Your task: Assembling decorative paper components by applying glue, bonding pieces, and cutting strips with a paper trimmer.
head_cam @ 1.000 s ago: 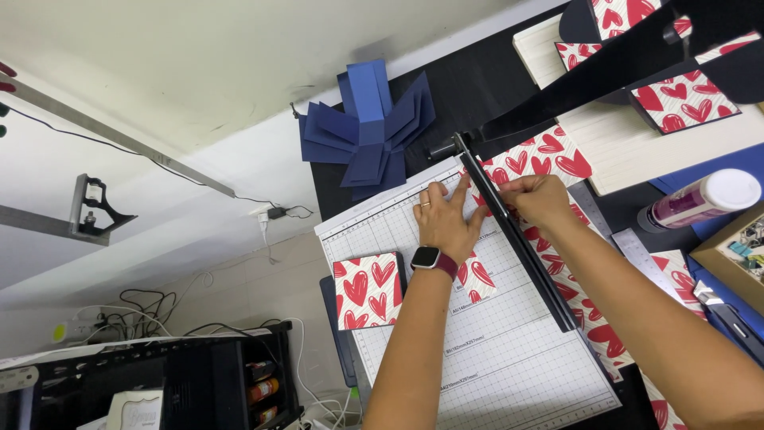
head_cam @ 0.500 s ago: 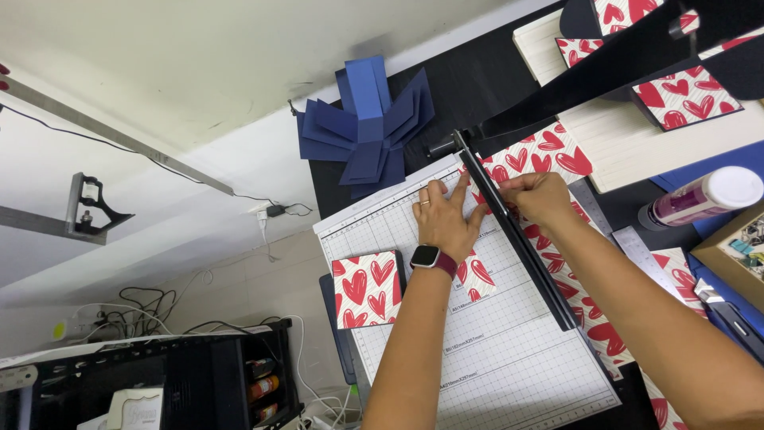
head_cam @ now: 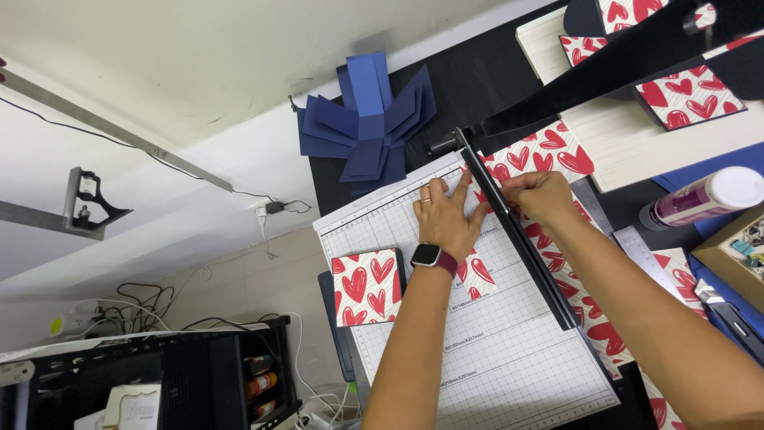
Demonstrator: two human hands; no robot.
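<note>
A sheet of white paper printed with red hearts (head_cam: 476, 275) is laid on the gridded bed of a guillotine paper trimmer (head_cam: 485, 358), passing under the black cutting rail (head_cam: 517, 239) so that part of it lies on the grid and the larger part extends to the far side of the rail. The sheet is pressed flat by the left hand (head_cam: 447, 216), which is spread palm-down with its fingers extended and fanned toward the rail; nothing is gripped by it. A ring is worn on one finger, and a smartwatch with a dark red band (head_cam: 430, 256) is strapped to the wrist. The left forearm is stretched straight up from the lower edge of the view.

The right hand (head_cam: 539, 195) is set just across the rail, its fingers curled and pinched on the heart-printed sheet at the rail's edge. The right forearm is angled in from the lower right corner.

The trimmer's black blade arm (head_cam: 621, 64) is raised, slanting up to the top right. A smaller square of heart paper (head_cam: 366, 287) rests on the grid, left of the left wrist. A folded dark blue card box (head_cam: 366, 123) lies opened out on the black tabletop beyond the trimmer. A glue bottle (head_cam: 704, 199) lies on its side at the right.
</note>
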